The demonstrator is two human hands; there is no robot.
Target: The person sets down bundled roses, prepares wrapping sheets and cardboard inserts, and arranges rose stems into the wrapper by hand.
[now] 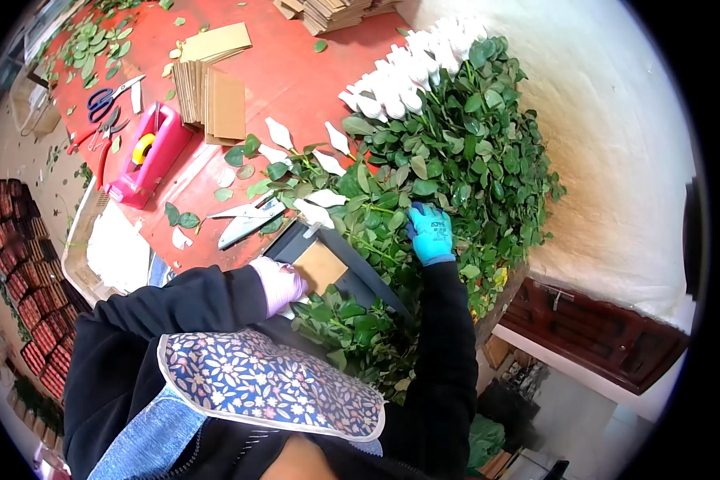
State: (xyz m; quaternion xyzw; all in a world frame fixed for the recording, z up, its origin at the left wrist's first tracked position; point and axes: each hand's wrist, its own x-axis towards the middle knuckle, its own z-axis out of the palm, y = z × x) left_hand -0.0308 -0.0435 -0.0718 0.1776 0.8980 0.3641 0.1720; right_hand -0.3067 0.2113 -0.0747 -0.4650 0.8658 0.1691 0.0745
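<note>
My left hand (278, 285), in a lilac glove, is closed at the near-left edge of a dark grey tray (368, 276); a bit of white shows under its fingers, and what they hold is hidden. A brown cardboard piece (320, 266) lies in the tray. My right hand (430, 234), in a teal glove, has its fingers curled around a leafy stem at the edge of a big heap of leafy stems (472, 152). White-sleeved buds (400, 84) top the heap. Several loose stems with white-sleeved buds (314, 214) lie beyond the tray, and leaves (352, 320) spread nearer me.
On the red table (288, 72) are a pink tape dispenser (148, 156), cardboard pieces (208, 100), scissors (108, 100), red-handled pruners (108, 136) and a grey-handled cutting tool (252, 220). A pale wall (600, 160) rises at right. Red stacked bundles (28, 272) stand at far left.
</note>
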